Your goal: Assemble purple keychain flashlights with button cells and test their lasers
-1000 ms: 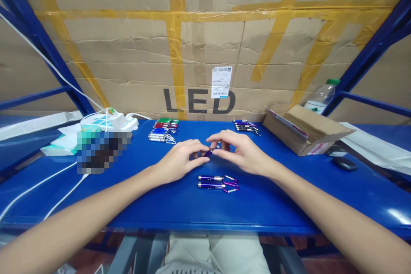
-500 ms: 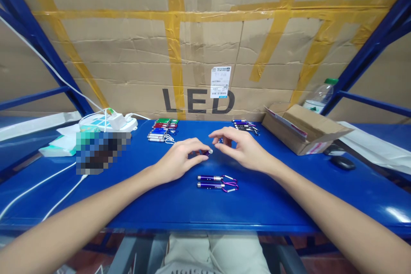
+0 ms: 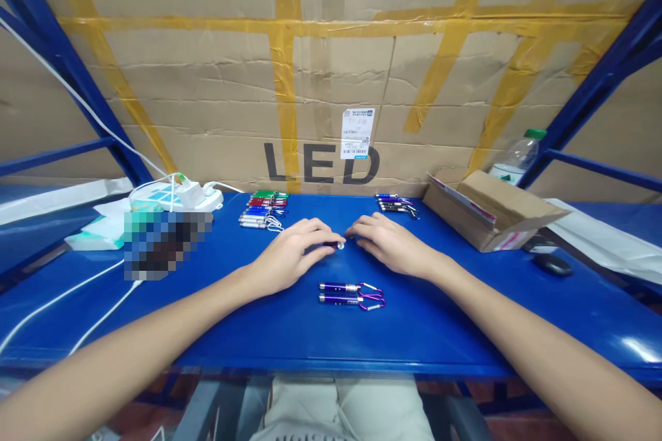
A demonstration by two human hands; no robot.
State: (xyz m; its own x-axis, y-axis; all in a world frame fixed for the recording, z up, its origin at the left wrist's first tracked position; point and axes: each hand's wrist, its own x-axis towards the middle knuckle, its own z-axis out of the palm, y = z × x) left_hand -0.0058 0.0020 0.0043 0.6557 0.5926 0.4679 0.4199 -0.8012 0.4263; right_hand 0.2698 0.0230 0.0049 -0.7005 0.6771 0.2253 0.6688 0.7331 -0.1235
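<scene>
We clamp the dark, silver-ended metal tube [image 3: 339, 245] in our left hand [image 3: 289, 255], well behind the front edge of the blue counter [image 3: 258, 337], and cannot tell the grip of our right hand [image 3: 394, 242].

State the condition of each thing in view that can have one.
Left hand: closed on a small tube
Small tube: held, silvery end showing
Right hand: fingers curled, grasp unclear
Two front penlights: lying side by side
Silver penlights: lying grouped
Cardboard box: open
Bottle: capped
Power strip: white adapter attached, power unclear
Mouse: resting on the table
</scene>
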